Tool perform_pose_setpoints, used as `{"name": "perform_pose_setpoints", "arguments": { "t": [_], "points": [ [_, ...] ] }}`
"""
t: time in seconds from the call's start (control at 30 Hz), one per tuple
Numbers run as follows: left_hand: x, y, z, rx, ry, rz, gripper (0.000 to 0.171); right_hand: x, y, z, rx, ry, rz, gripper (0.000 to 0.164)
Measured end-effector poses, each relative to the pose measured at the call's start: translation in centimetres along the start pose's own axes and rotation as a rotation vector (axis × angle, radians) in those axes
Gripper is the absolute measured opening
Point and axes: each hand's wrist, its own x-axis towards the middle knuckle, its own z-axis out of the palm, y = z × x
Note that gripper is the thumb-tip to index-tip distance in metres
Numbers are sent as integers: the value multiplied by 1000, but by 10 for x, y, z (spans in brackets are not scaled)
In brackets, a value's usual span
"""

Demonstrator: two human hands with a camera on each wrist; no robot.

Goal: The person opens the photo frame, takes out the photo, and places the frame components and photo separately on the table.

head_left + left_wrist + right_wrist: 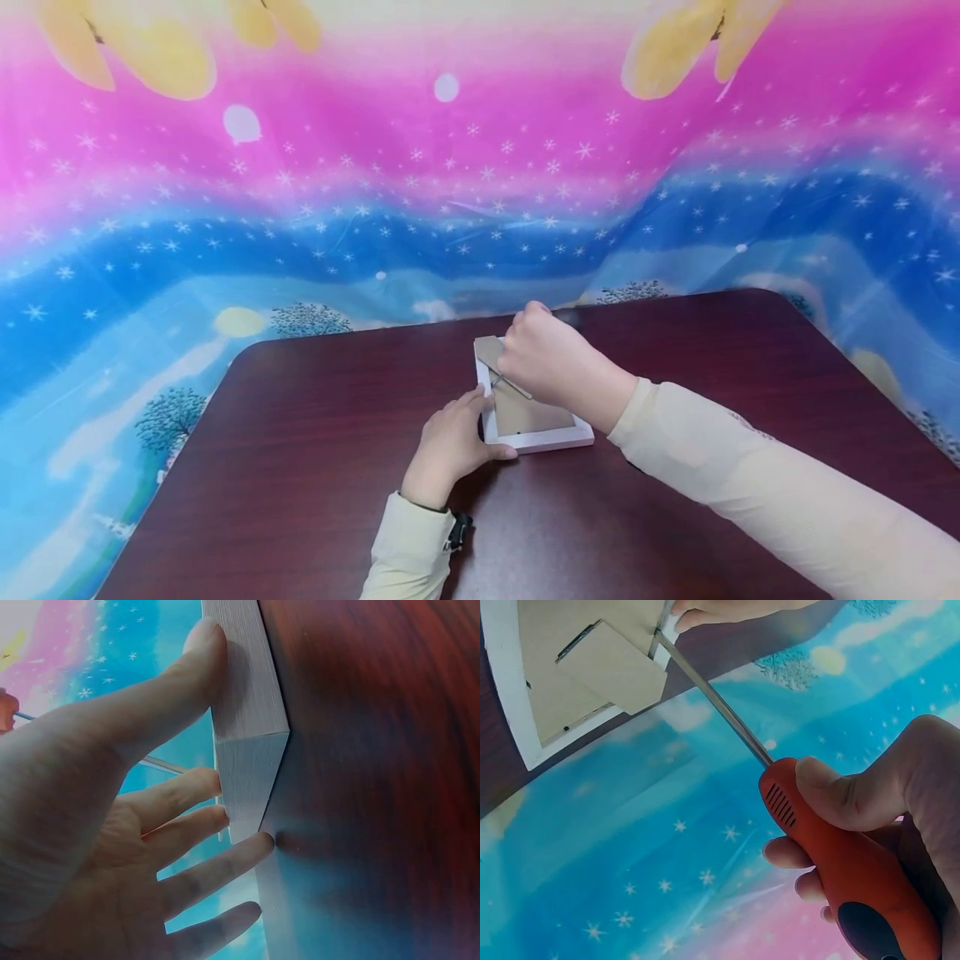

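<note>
A picture frame (555,440) with a white border lies back side up on the table, its brown backing board (528,414) showing. A brown flap (619,671) stands slightly raised from that board. My right hand (551,354) grips the red handle of a screwdriver (847,862), thumb along the handle. The metal shaft's tip reaches the inner edge of the frame's left side. My left hand (450,442) steadies the near-left corner, thumb against the near side and extended fingers against the left side. In the head view my right hand hides the frame's far-right part.
The dark reddish-brown table (315,433) has rounded far corners. Behind it hangs a colorful backdrop cloth (420,217) with snowflakes and trees. A black band (459,532) circles my left wrist at the cream sleeve.
</note>
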Motion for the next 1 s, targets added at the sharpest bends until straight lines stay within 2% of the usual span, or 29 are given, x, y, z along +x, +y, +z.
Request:
{"name": "perform_pose_setpoints", "arguments": {
  "t": [0.17,0.27,0.47,0.67,0.87,1.0],
  "points": [
    [1,-1,0,2,-26,-23,85,6,-4,-4,-77,-12,-38,15],
    [1,0,0,-5,-31,-29,85,5,-2,-3,-53,-13,-24,13],
    [0,0,0,-13,-12,-15,84,-4,9,7,88,-8,50,6],
    [0,0,0,-7,-16,-9,83,-19,18,19,195,-25,106,9],
    [0,0,-1,18,-23,10,82,-37,18,33,290,52,238,22],
    [1,-1,-2,19,-23,12,82,-47,15,41,386,56,319,19]
  ]
}}
